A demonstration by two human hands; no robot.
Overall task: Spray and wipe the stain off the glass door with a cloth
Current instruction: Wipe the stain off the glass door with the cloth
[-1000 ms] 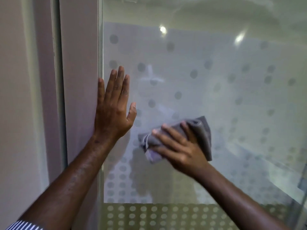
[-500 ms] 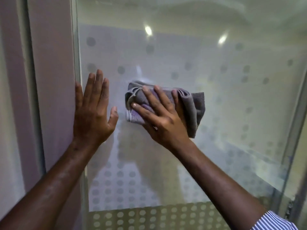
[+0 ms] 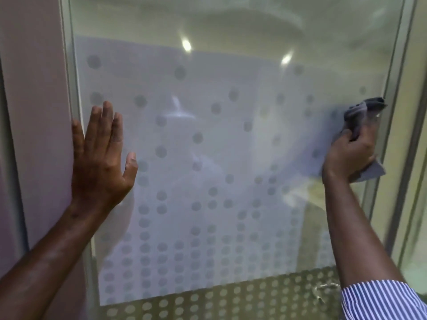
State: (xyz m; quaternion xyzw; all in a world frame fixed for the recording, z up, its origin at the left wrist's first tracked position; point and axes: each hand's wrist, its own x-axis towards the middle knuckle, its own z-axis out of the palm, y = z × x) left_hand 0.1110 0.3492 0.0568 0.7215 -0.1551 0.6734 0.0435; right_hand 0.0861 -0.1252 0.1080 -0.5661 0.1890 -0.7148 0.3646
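Left hand (image 3: 101, 158): flat, bracing glass door (image 3: 231, 146) | Right hand (image 3: 351, 155): gripping cloth (image 3: 360, 114), wiping right edge

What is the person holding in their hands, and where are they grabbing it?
The right hand holds a grey cloth, bunched around its middle, against the glass door. The left hand holds nothing; it rests flat at the door's left edge.

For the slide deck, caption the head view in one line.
Right hand grips a grey cloth at the glass door's right edge; left hand presses flat.
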